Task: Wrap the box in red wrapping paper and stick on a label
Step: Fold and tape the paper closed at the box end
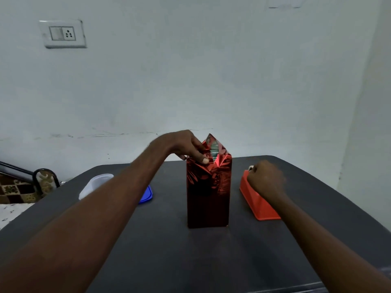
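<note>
- Standing upright mid-table, the tall box in shiny red foil wrapping paper is steadied by the left hand, which pinches down its folded top flaps.
- The right hand curls over the orange plastic tape dispenser, probably fetching tape; its grip is hidden.

I have a single view, from the camera worn on the person's head. It looks forward and slightly down across the dark grey flat-topped desk toward the pale blue-white plaster wall behind its far edge. The lens is wide, so the desk's near edge falls below the picture and its far corners curve inward. It sits close: both forearms enter from the bottom corners and fill much of the lower picture. The wall takes up the whole upper half.
</note>
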Demonstrator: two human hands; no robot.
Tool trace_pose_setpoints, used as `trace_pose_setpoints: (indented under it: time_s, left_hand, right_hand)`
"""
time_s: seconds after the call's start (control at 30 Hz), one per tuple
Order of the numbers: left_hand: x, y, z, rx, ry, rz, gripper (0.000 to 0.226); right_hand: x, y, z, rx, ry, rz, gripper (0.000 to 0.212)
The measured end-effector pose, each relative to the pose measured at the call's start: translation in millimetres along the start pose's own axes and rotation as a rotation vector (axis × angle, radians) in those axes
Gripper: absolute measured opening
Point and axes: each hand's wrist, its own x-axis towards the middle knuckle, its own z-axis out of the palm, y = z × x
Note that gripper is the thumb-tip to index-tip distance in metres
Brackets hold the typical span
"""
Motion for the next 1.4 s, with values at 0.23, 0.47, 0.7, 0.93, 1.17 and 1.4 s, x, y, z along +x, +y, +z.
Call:
trace_pose_setpoints:
  time_s: [0.23,0.47,0.7,0.93,1.17,1.4]
  left_hand:
    - [1.7,1.5,1.9,-0.018,0.002,0.010,0.057]
    - [-0.6,-1.0,2.7,-0.035,0.007,0.011,0.056]
    - [-0.2,0.6,4.5,-0.031,0.009,0.015,0.056]
    - [0.7,-0.1,3.9,-0.031,0.011,0.026,0.056]
    - [-1.6,-0.6,5.5,-0.025,0.012,0.028,0.055]
    - [-4.9,-0.8,5.5,-0.057,0.023,0.025,0.051]
  right_hand:
    - [8.7,41.3,-2.8,-0.301,-0.069,0.018,0.022]
    - [5.6,45.4,-0.6,-0.301,-0.021,0.014,0.019]
    - [14.7,50.9,-12.3,0.004,-0.183,0.272,0.009]
    - [14.9,44.1,-15.6,0.203,-0.159,0.421,0.012]
    - [-5.6,50.6,-5.7,0.467,0.042,0.492,0.030]
    - [-37.1,79.7,21.2,0.573,0.156,0.524,0.024]
